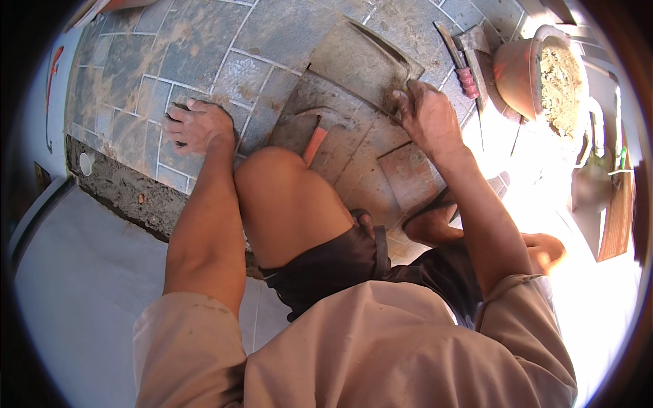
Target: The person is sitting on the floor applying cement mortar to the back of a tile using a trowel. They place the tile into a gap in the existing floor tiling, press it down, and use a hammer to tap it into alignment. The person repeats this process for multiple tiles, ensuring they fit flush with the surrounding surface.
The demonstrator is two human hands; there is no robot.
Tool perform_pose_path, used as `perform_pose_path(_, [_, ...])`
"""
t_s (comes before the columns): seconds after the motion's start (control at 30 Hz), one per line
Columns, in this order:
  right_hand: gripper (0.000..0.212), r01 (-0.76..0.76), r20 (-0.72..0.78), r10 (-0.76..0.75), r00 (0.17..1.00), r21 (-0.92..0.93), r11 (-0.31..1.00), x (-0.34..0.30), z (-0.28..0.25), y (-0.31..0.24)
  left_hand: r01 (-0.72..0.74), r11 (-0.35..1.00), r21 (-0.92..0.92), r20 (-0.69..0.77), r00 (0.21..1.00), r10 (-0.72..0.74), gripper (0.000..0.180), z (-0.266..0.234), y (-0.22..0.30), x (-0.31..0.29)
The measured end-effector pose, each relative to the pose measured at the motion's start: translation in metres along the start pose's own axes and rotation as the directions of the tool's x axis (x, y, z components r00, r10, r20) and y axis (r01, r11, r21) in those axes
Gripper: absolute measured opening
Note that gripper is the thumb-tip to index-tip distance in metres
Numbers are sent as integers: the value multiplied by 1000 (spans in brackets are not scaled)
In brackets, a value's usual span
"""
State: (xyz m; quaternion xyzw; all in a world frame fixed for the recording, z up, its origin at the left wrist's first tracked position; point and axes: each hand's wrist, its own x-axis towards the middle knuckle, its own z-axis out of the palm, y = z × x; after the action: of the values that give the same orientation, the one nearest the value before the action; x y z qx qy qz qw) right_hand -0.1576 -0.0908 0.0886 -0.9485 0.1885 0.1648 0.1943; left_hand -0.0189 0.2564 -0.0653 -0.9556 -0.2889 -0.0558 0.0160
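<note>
My left hand (201,127) leans on the grey patterned floor tiles (197,54), its fingers apart and nothing in it. Across from it, my right hand (430,117) is closed at the end of a thin, dark, curved bar (386,46), whose exact kind I cannot make out. The bar runs along the edge of a dusty grey-brown tile (354,58). Between my hands, near my bent knee, lies a hammer (315,141) with an orange handle and a narrow curved head. Loose brownish tiles (354,136) lie around and under it.
A reddish bucket (520,75) of mortar tilts at the right. Beside it lie a tool with a dark red grip (466,81) and a flat metal blade (486,75). A rough cement strip (129,187) borders the tiles, with a white pipe end (86,164) in it.
</note>
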Motion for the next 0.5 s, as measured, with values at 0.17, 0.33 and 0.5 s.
perform_pose_path(0.17, [29, 28, -18, -32, 999, -184, 982, 19, 7, 1, 3, 1000, 0, 6, 1000, -3, 56, -3, 4, -2])
perform_pose_path(0.33, [27, 51, 11, -50, 999, -274, 960, 27, -1, 14, 2, 999, -48, 45, 999, 0, 54, -7, 6, -4])
perform_pose_path(0.5, [26, 86, 67, -73, 995, -211, 974, 6, -9, -4, 12, 999, -45, 71, 997, -9, 55, -11, 2, -1])
